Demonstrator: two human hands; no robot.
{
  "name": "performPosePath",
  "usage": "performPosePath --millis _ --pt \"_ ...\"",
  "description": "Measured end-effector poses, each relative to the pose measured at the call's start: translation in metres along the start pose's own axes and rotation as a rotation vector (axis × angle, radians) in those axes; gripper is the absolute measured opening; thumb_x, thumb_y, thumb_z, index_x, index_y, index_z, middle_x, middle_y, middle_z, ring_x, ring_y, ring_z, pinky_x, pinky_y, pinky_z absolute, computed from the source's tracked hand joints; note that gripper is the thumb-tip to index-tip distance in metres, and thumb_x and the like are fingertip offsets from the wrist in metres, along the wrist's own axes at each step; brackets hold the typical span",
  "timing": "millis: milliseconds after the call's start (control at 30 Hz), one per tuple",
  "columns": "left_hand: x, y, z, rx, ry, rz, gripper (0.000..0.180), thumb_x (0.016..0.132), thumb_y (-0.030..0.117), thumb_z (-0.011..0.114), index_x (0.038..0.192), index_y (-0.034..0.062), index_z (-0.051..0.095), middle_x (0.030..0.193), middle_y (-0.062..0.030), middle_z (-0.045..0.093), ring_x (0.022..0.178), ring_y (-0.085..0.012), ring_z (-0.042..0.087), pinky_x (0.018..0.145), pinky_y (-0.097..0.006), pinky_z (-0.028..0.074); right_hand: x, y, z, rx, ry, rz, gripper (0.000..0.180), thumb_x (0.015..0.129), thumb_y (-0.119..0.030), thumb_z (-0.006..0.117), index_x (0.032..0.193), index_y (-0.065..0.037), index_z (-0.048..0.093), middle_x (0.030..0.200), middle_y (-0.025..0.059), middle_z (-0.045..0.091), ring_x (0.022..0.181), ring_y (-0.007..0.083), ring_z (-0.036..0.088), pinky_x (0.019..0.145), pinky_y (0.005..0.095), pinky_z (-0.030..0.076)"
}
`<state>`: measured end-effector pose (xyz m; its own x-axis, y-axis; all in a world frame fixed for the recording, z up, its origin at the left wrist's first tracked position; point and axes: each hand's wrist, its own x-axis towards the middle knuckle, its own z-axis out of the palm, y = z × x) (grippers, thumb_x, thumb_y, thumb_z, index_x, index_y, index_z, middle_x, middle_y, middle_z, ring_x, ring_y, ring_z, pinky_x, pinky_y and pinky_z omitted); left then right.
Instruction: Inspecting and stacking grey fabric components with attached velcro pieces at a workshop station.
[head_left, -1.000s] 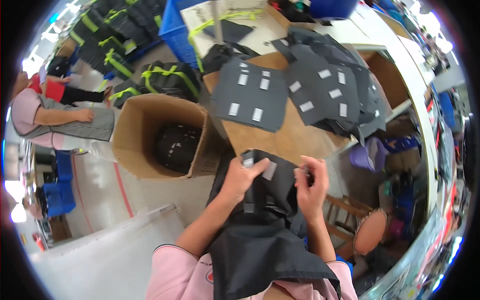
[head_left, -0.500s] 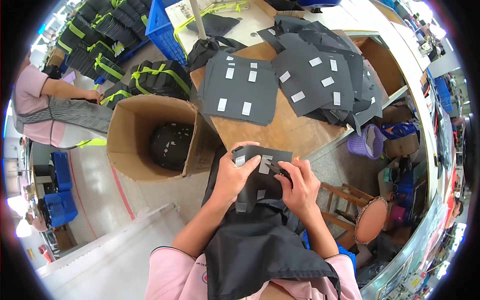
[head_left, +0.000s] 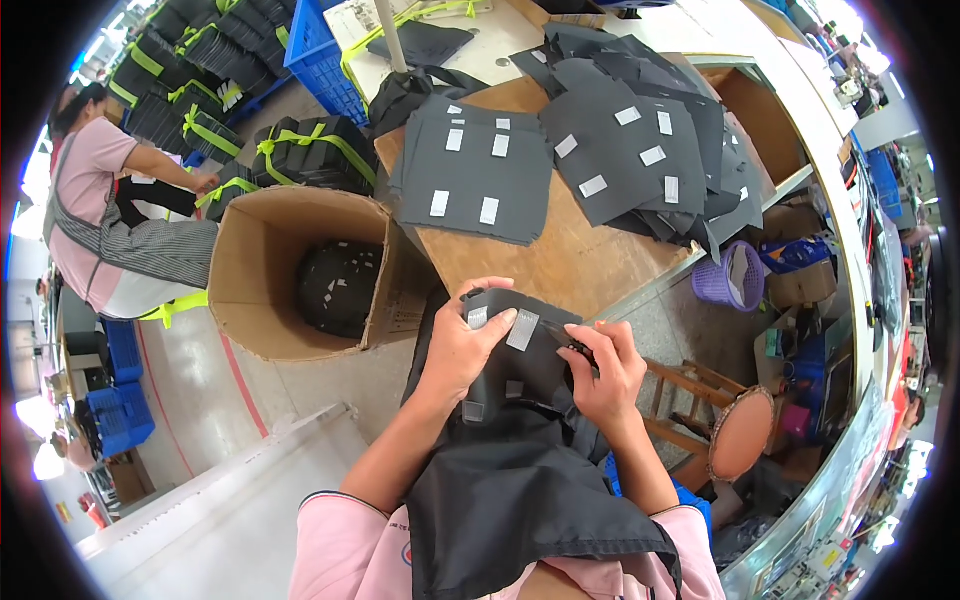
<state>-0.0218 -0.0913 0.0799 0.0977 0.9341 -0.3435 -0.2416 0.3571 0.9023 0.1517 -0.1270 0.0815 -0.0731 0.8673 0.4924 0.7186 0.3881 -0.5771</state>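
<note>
Over my lap, a black fabric panel (head_left: 545, 360) with several light grey patches is held up in front of me. My left hand (head_left: 467, 345) grips it at its upper left, thumb pressed on the front beside a patch (head_left: 522, 331). At the panel's right edge, my right hand (head_left: 608, 372) is closed round small dark thread snips (head_left: 577, 347). Most of the snips is hidden by my fingers, and the blade tips are hard to make out. Past my hands, a neat stack of similar panels (head_left: 475, 170) lies on a wooden board (head_left: 580, 270).
A looser pile of panels (head_left: 625, 150) covers the board's right side. To the left stands an open cardboard box (head_left: 260, 275) with dark pieces inside. A purple basket (head_left: 715, 285) and a round stool (head_left: 742, 432) are at right. Another person (head_left: 110, 215) works beside tied bundles (head_left: 315, 150).
My right hand and the snips have moved slightly right and down, away from the middle patch. The panel has tilted a little. The other person has moved right and leans differently.
</note>
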Motion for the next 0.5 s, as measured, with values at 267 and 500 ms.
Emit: performPosePath --millis 267,500 --pt "0.001 0.001 0.003 -0.007 -0.013 -0.040 0.028 0.078 -0.002 0.062 0.105 0.0025 0.057 0.089 -0.0007 0.059 0.080 -0.0065 0.056 0.072 -0.021 0.045 0.002 0.000 0.005 0.025 -0.011 0.033 0.026 0.066 -0.004 0.070 0.091 -0.007 0.063 0.074 0.0078 0.053 0.060 0.0238 0.055 0.052 0.0315 0.045" --pt "0.002 0.010 -0.003 -0.017 -0.085 -0.073 0.027 0.075 0.002 0.066 0.101 0.0013 0.061 0.092 -0.0034 0.062 0.083 -0.0089 0.057 0.076 -0.023 0.046 0.006 0.007 0.007 0.339 0.010 0.399 0.022 0.070 0.003 0.066 0.090 -0.002 0.059 0.079 0.0067 0.048 0.065 0.0138 0.049 0.054 0.0247 0.042"
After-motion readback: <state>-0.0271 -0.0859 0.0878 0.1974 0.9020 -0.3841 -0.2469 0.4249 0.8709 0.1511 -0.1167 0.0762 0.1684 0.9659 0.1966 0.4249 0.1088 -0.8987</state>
